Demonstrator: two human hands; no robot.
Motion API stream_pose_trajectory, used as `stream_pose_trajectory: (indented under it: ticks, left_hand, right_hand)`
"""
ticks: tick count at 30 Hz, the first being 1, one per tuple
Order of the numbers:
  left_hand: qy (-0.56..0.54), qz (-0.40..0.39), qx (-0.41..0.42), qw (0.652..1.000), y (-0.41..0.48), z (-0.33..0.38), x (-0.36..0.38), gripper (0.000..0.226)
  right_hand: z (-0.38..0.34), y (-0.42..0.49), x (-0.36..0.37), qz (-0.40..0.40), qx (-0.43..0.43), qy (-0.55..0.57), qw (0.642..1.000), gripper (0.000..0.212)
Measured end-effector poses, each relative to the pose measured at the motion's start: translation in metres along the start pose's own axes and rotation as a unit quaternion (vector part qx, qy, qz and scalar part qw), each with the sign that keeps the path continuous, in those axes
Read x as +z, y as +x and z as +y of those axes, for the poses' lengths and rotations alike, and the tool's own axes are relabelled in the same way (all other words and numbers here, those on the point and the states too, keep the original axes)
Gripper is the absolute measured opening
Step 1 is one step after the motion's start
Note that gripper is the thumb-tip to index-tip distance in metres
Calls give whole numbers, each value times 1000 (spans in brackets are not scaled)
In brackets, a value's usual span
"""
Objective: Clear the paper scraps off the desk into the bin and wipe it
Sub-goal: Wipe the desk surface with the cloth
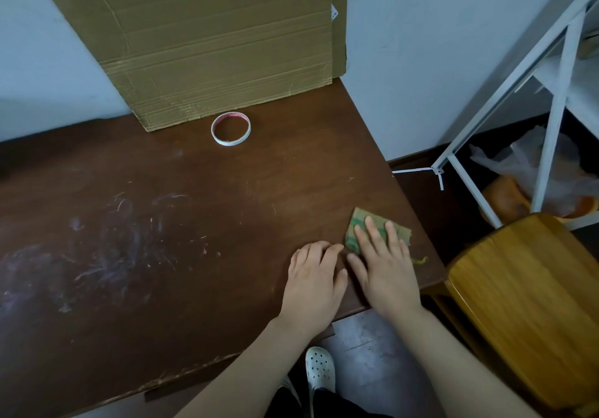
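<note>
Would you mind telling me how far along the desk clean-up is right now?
No sizeable paper scraps show on the desk, so clearing looks done. Wiping is in hand: the right hand presses a cloth flat near the right edge, the left hand resting beside it. The pale smudges on the left part look unwiped.

The desk (162, 190) is dark brown wood. Its left part has pale scratches and chalky smears on it. Its front edge is chipped. A big sheet of cardboard (201, 38) stands at the back of the desk and leans on the wall. Just in front of it lies a white ring of tape (230, 128). Near the right edge, a green and brown cloth (359, 216) lies flat under the right hand (385, 268). The left hand (314, 278) rests on the wood beside it.
</note>
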State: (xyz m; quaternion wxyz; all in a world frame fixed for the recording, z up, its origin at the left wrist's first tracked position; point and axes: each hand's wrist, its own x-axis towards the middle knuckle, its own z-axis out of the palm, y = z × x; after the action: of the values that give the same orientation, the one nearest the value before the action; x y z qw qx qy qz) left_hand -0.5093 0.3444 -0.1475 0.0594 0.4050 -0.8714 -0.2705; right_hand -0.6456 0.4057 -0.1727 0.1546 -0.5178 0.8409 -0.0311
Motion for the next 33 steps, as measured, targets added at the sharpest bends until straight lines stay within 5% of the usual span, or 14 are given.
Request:
stream_pose_trajectory:
  ticks: [10,24,33]
  left_hand:
    - [27,-6,19,999,-4,3,7,42]
    - [8,4,26,1000,-42,-35,-17,42]
    - [4,-3,-5,1000,-71,-74,-34,43]
  right_hand:
    - [13,-40,6,12,55,7,998,80]
    - [-19,-17,10,6,110,-10,994,66]
    - [-120,-102,35,-48,-72,-7,996,61]
